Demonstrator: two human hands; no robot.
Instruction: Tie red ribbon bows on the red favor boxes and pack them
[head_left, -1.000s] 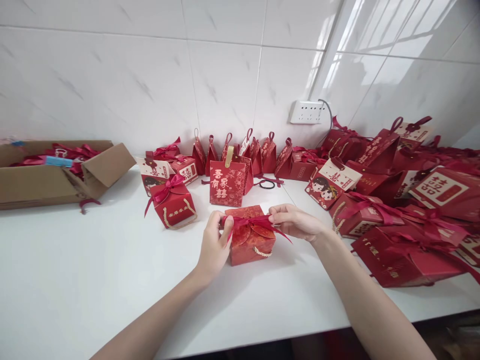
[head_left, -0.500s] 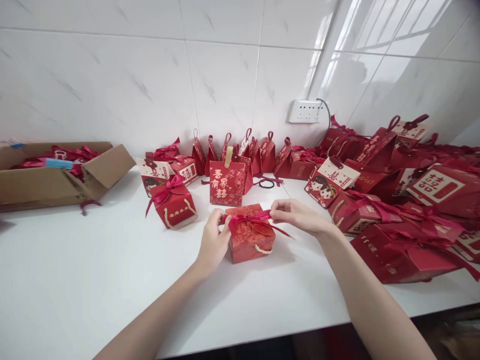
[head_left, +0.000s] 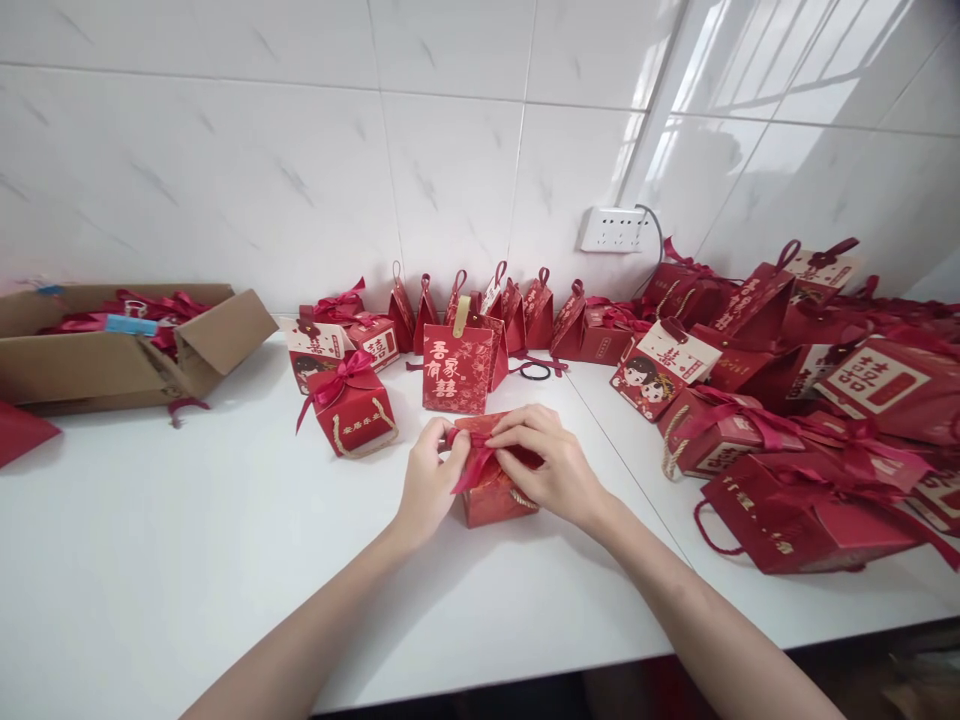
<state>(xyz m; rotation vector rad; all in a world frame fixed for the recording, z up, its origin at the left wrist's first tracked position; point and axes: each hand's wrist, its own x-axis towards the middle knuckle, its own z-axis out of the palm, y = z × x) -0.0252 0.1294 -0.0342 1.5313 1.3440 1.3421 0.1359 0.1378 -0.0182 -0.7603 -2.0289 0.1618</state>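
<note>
box (head_left: 495, 512): sits on the middle of the tabletop (head_left: 225, 560), back from the near edge; the flat support probably keeps it steady with both hands busy on top. its rope handle (head_left: 525, 501) hangs at the side.
left hand (head_left: 429, 482): grip pinched on the ribbon (head_left: 474, 468) above the box's left side, likely so that part cannot slip.
right hand (head_left: 553, 462): grip closed by the fingertips on the ribbon near the middle of the box top, facing the left; the fingers hide the knot area.
bowed box (head_left: 351, 412): upright, well apart to the left, perhaps set there out of the arms' way.
lettered bag (head_left: 454, 372): stands just behind the box, its front turned toward the near edge.
pile of boxes (head_left: 814, 520): heaped along the right edge, some tilted, probably stacked to save room.
carton (head_left: 82, 375): by the far left corner, flaps spread, ribbons inside; the open top seems to allow easy reach.
small bags (head_left: 538, 318): lined along the far edge before the wall (head_left: 262, 180), likely to stand out of the way.
</note>
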